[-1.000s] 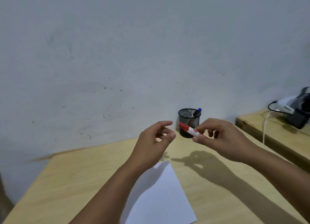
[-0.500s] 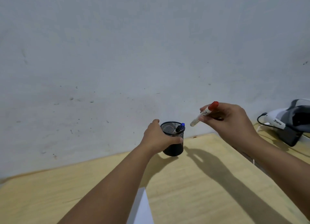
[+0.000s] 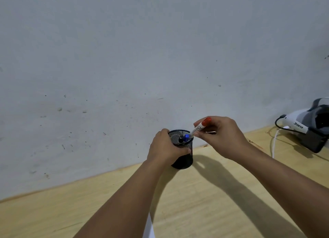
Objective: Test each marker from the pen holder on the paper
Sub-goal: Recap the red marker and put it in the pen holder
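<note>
A black mesh pen holder (image 3: 185, 159) stands on the wooden table by the wall. My left hand (image 3: 164, 147) is wrapped around its left side. Inside it a blue-capped marker (image 3: 186, 137) and a black-capped marker (image 3: 181, 139) stick up. My right hand (image 3: 220, 137) pinches a white marker with a red cap (image 3: 201, 126), red end up, lower end at the holder's right rim. A sliver of the white paper (image 3: 148, 229) shows at the bottom edge, mostly hidden by my left forearm.
The grey wall rises just behind the table (image 3: 53, 216). At the right, on a second wooden surface, lie a white and grey device (image 3: 309, 125), a black cable and a white cord (image 3: 274, 143).
My left hand went from open in the air to gripping the pen holder. My right hand carried the red-capped marker over to the holder's rim. The view shifted up, leaving little paper visible.
</note>
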